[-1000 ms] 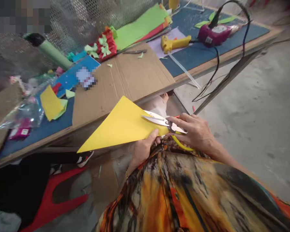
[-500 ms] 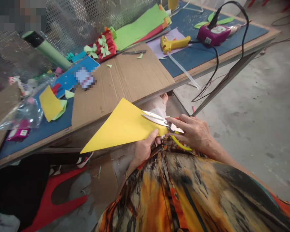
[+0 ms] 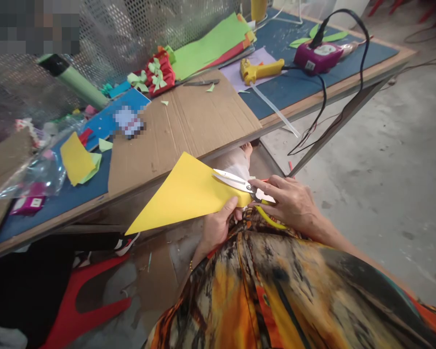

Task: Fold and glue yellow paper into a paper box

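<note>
At the frame's centre, the left hand (image 3: 216, 227) has its grip closed on the yellow sheet's (image 3: 181, 194) lower edge, seemingly for steadiness against the scissors (image 3: 233, 182), which the right hand (image 3: 297, 199) is gripping.

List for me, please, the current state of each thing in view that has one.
Left grip: closed on the large yellow sheet.
Right grip: closed on the scissors.
Large yellow sheet: held, bent near the scissors.
Scissors: blades slightly parted.
Yellow glue gun: lying down, clear stick protruding.
Purple power socket: black plug inserted.
Cardboard: flat on the table.
Green sheets: lying in a pile.
</note>
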Tool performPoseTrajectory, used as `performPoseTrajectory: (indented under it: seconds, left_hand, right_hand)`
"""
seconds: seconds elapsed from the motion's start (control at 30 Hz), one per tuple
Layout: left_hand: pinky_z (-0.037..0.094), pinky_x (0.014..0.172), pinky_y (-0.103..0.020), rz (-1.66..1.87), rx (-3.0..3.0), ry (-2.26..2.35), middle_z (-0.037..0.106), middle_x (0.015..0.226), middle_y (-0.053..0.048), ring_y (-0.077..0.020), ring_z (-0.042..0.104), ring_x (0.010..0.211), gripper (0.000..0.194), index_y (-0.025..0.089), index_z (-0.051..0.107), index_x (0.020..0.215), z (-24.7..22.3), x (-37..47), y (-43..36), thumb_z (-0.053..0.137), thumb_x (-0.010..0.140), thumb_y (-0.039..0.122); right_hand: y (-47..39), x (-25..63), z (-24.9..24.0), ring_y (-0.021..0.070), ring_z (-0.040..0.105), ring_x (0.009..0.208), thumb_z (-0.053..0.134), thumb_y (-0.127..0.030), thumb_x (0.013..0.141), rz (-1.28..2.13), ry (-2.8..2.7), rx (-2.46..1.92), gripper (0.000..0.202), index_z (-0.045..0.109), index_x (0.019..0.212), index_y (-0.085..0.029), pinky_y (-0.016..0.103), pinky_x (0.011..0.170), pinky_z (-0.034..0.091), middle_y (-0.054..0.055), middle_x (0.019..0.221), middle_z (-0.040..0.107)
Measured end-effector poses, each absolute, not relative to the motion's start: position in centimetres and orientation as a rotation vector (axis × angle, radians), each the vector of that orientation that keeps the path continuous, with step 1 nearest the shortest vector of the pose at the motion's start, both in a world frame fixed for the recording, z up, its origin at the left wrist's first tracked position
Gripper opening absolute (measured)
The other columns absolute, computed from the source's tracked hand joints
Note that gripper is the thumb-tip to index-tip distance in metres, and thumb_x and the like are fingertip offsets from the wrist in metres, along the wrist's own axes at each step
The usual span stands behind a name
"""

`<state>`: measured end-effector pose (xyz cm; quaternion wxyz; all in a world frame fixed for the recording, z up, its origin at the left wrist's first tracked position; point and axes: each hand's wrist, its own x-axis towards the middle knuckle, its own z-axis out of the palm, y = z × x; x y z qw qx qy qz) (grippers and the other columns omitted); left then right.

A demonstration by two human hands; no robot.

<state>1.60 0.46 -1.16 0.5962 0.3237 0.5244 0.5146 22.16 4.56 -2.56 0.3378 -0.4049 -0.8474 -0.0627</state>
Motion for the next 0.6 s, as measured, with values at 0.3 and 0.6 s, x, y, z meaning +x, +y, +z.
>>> performPoseTrajectory:
  seconds: [0.3, 0.6]
  left_hand:
    - [0.047, 0.066, -0.028, 1.178, 0.758, 1.223, 0.063, 0.057, 0.000, -0.0106, 0.054, 0.056, 0.055, 0.020, 0.065, 0.057, -1.49, 1.41, 0.13, 0.088, 0.085, 0.062]
    - [0.045, 0.061, -0.030, 1.175, 0.698, 1.236, 0.061, 0.056, 0.001, -0.0118, 0.053, 0.054, 0.055, 0.021, 0.063, 0.059, -1.22, 1.84, 0.23, 0.091, 0.078, 0.065]
  right_hand:
    - [4.63, 21.93, -2.63, 0.0156, 0.060, 0.067, 0.053, -0.059, 0.112, -0.170, -2.188, -1.020, 0.052, 0.082, 0.124, -0.017, 0.030, 0.067, 0.041, 0.007, 0.086, 0.074]
    - [4.30, 21.92, -2.88, 0.0160, 0.063, 0.069, 0.051, -0.057, 0.113, -0.177, -2.220, -1.099, 0.049, 0.082, 0.129, -0.022, 0.031, 0.062, 0.039, 0.006, 0.086, 0.075]
